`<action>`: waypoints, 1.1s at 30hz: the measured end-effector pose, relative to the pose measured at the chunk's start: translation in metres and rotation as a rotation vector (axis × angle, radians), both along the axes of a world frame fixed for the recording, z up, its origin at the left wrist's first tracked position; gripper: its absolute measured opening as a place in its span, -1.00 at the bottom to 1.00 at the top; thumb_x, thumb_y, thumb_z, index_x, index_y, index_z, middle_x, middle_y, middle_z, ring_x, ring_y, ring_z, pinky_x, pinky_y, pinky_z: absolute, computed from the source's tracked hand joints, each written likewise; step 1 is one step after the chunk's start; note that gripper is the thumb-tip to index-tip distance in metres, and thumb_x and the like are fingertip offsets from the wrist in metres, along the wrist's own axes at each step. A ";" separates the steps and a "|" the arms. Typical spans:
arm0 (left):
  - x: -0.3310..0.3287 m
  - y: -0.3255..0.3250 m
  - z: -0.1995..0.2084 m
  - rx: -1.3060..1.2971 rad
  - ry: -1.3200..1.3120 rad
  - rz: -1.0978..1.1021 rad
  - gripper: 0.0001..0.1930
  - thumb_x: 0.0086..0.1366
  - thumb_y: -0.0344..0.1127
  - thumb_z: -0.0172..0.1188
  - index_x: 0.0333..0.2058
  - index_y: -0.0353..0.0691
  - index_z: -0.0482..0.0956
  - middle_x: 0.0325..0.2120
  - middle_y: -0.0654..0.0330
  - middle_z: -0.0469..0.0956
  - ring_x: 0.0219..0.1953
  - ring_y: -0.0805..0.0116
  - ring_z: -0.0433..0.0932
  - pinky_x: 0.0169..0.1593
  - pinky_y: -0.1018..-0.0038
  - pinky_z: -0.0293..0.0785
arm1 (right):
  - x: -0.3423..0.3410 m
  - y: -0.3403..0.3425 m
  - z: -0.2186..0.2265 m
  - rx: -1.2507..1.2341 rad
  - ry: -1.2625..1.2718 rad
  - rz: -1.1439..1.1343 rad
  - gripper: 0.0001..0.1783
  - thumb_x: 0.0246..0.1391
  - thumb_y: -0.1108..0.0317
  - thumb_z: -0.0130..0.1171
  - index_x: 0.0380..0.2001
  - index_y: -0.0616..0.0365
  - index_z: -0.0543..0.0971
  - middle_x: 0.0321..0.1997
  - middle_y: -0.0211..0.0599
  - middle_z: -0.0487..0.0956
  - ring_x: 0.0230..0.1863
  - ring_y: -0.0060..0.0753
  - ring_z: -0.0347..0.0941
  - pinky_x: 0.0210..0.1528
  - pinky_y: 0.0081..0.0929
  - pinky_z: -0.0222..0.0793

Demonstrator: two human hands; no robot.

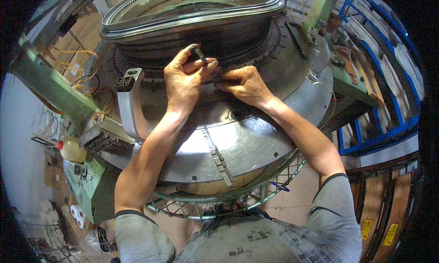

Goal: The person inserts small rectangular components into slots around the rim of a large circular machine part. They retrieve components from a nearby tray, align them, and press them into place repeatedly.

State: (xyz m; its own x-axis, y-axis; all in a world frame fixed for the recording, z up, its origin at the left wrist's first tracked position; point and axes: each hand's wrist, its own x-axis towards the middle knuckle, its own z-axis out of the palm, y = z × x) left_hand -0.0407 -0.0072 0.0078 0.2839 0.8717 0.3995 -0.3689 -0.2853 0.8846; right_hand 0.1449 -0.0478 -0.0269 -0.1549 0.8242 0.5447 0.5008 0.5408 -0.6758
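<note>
Both my hands work close together over a large round machine point(256, 135) with a polished metal plate and a dark inner ring. My left hand point(183, 85) grips a small dark rod-shaped tool point(199, 54) between thumb and fingers, its thicker end up. To its right, my right hand point(249, 85) is closed in a pinch low at the dark ring. Whatever lies between its fingertips is too small and shadowed to name. Beyond my hands rises a dark cylinder topped by a shiny metal rim point(192, 23).
A curved grey metal bracket point(128, 107) stands beside my left forearm. Green machine posts point(50, 75) flank both sides. At the left sits a yellowish bottle with a red cap point(73, 149). A blue rack point(379, 139) holds pale rolls at the right. Green lattice railing point(201, 212) curves before my body.
</note>
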 end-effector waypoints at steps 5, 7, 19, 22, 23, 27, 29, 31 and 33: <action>-0.001 0.000 0.000 0.031 0.032 0.070 -0.58 0.23 -0.55 0.35 0.05 -0.32 0.48 -0.28 0.00 0.71 -0.28 0.29 0.72 -0.27 0.47 0.71 | -0.002 -0.001 0.001 0.178 -0.246 -0.084 -0.88 -0.06 0.32 0.35 -0.49 0.14 0.68 -0.54 -0.01 0.58 -0.50 0.08 0.56 -0.45 -0.21 0.45; -0.002 -0.001 0.000 0.004 0.011 0.062 -0.61 0.22 -0.55 0.36 0.02 -0.33 0.50 -0.28 0.01 0.71 -0.29 0.32 0.71 -0.27 0.47 0.71 | -0.003 -0.003 0.003 0.221 -0.321 -0.108 -0.90 -0.09 0.36 0.33 -0.50 0.15 0.67 -0.57 -0.01 0.57 -0.51 0.08 0.55 -0.46 -0.19 0.43; -0.003 -0.002 -0.004 0.124 0.222 0.028 -0.67 0.09 -0.56 0.44 -0.14 -0.35 0.62 -0.35 0.09 0.72 -0.30 0.43 0.69 -0.20 0.51 0.66 | -0.005 -0.004 0.004 -0.123 -0.088 0.057 -0.79 -0.13 0.38 0.29 -0.37 0.24 0.70 -0.51 0.06 0.62 -0.53 -0.33 0.60 -0.42 -0.34 0.45; -0.003 -0.002 -0.006 0.076 0.166 -0.027 -0.68 0.10 -0.60 0.42 -0.14 -0.36 0.62 -0.34 0.09 0.72 -0.29 0.41 0.70 -0.17 0.51 0.66 | -0.003 -0.004 0.014 -0.235 -0.112 0.075 -0.77 -0.05 0.29 0.33 -0.38 0.25 0.71 -0.54 -0.01 0.64 -0.52 -0.45 0.59 -0.41 -0.39 0.46; -0.003 -0.002 -0.006 0.080 0.153 -0.030 -0.68 0.10 -0.61 0.41 -0.14 -0.36 0.62 -0.34 0.09 0.72 -0.29 0.40 0.70 -0.17 0.51 0.66 | -0.002 -0.005 0.019 -0.335 -0.161 0.053 -0.75 -0.03 0.25 0.35 -0.38 0.25 0.71 -0.54 -0.04 0.65 -0.50 -0.48 0.58 -0.40 -0.41 0.47; -0.005 -0.006 -0.001 0.061 0.175 -0.094 -0.70 0.09 -0.62 0.40 -0.16 -0.35 0.63 -0.33 0.08 0.72 -0.28 0.40 0.70 -0.16 0.49 0.67 | 0.007 -0.012 0.041 -0.128 0.078 -0.061 -0.71 0.08 0.20 0.38 -0.33 0.25 0.73 -0.42 -0.22 0.72 -0.36 -0.62 0.59 -0.33 -0.54 0.48; -0.004 -0.010 0.003 0.039 0.249 -0.175 -0.71 0.09 -0.62 0.41 -0.18 -0.35 0.64 -0.33 0.07 0.72 -0.28 0.39 0.70 -0.16 0.48 0.68 | 0.007 -0.016 0.046 -0.042 0.325 0.001 -0.77 0.05 0.40 0.39 -0.21 0.23 0.72 -0.30 -0.36 0.73 -0.25 -0.62 0.60 -0.16 -0.60 0.52; -0.004 -0.016 0.006 0.031 0.353 -0.218 -0.74 0.08 -0.63 0.40 -0.21 -0.34 0.66 -0.32 0.06 0.71 -0.28 0.38 0.70 -0.16 0.46 0.69 | 0.006 -0.019 0.047 -0.062 0.416 0.073 -0.72 0.03 0.51 0.40 -0.14 0.22 0.70 -0.21 -0.38 0.71 -0.17 -0.60 0.59 -0.08 -0.61 0.54; -0.001 -0.021 0.006 -0.067 0.303 -0.274 -0.73 0.09 -0.63 0.39 -0.20 -0.35 0.65 -0.32 0.06 0.71 -0.28 0.36 0.70 -0.15 0.45 0.69 | 0.005 -0.020 0.047 -0.107 0.403 0.065 -0.69 0.01 0.52 0.43 -0.12 0.23 0.69 -0.18 -0.36 0.70 -0.15 -0.60 0.59 -0.07 -0.62 0.55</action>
State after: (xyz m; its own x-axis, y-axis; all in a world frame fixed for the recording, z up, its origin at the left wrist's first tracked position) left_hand -0.0422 -0.0280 0.0142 0.6053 0.7686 0.2070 -0.1434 -0.1505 0.9782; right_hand 0.1503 -0.0681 0.0201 -0.0010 0.8748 0.4844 0.1523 0.4789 -0.8646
